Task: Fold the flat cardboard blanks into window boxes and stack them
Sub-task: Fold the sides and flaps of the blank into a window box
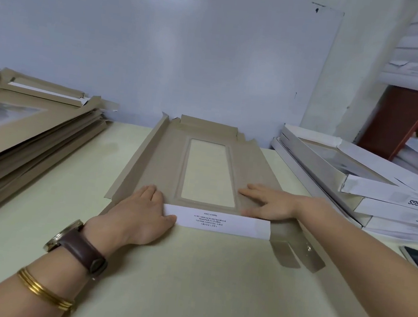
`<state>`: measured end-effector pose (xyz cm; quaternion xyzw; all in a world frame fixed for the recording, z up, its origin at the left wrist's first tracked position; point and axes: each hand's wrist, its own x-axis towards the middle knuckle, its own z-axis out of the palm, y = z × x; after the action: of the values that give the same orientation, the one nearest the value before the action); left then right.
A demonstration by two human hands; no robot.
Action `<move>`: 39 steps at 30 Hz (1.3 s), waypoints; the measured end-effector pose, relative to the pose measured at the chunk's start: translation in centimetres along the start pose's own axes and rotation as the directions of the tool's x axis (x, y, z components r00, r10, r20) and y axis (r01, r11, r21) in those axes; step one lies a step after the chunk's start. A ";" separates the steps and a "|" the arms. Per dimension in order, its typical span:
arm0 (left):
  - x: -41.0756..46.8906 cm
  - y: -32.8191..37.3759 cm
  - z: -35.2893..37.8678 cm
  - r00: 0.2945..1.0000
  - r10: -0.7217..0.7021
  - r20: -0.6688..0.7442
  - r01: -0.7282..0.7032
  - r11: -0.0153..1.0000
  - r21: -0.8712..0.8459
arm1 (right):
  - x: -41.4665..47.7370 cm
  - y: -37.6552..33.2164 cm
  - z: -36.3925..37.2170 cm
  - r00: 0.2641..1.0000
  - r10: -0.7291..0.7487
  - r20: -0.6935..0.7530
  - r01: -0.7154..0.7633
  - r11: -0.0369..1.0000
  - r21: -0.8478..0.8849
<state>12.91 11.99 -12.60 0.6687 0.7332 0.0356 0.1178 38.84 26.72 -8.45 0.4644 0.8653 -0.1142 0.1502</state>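
- The left hand (140,215) lies flat, fingers (149,193) straight, pressing the near corner of the blank (160,157); thumb against the white flap (217,221).
- The right hand (268,202) is flat too, fingers spread beside the window (209,171).
- Between the fingers that flap is folded over: creasing the near end, I'd say.
- Next, likely raise the side walls and tuck.
- Outward: flat pile (34,131) left of the fingers, finished boxes (382,195) right, all on the surface (188,274).

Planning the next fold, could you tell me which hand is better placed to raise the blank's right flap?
Probably the right hand: it lies flat on the blank beside the still-flat right flap, while the left hand is pressing the white near flap.
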 end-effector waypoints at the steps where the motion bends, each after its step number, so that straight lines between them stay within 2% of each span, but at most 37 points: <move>1: -0.1 0.0 -0.1 1.000 0.004 -0.010 -0.004 1.000 -0.016 | 0.2 0.1 0.1 1.000 0.007 0.022 -0.007 1.000 0.009; 7: -0.8 0.5 -1.2 0.998 -0.028 -0.061 0.023 0.996 -0.081 | -0.3 -0.3 1.2 1.000 0.016 0.003 -0.016 0.999 0.031; 11: -1.6 1.7 -1.7 0.964 0.077 -0.253 -0.092 0.994 -0.051 | -1.6 -2.8 1.7 0.998 0.058 -0.016 -0.059 0.998 -0.017; 14: -2.2 3.3 -1.5 0.939 0.157 -0.306 -0.194 0.976 -0.097 | -3.2 -6.4 1.7 0.991 0.077 -0.112 -0.092 0.987 -0.134; 18: -2.5 4.7 -1.5 0.943 0.191 -0.271 -0.206 0.978 -0.029 | -5.1 -11.1 1.5 0.981 -0.125 -0.149 0.059 0.921 -0.384; 22: -2.5 4.8 -2.0 0.971 0.135 -0.198 -0.121 0.989 0.080 | -5.8 -12.8 1.5 0.958 -0.222 -0.184 0.132 0.905 -0.405; 26: -2.6 5.6 -2.8 0.996 0.048 -0.075 -0.029 0.970 0.241 | -5.5 -13.0 1.4 0.955 -0.189 -0.229 0.123 0.953 -0.276; 30: -3.0 6.8 -2.5 0.999 0.024 0.041 -0.037 0.934 0.355 | -4.9 -12.5 1.2 0.958 -0.160 -0.240 0.133 0.983 -0.124; 36: -4.0 7.0 -0.5 1.000 -0.002 -0.029 0.014 0.906 0.422 | -3.9 -10.7 0.2 0.978 -0.090 -0.187 0.094 0.995 0.014; 39: -4.1 6.0 -0.9 0.999 -0.040 0.011 0.032 0.916 0.399 | -3.6 -9.4 -0.5 0.985 -0.058 -0.160 0.064 0.997 0.034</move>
<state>18.85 8.68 -9.96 0.6656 0.7360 -0.1230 -0.0132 32.74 19.00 -6.07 0.4482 0.8859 -0.0983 0.0681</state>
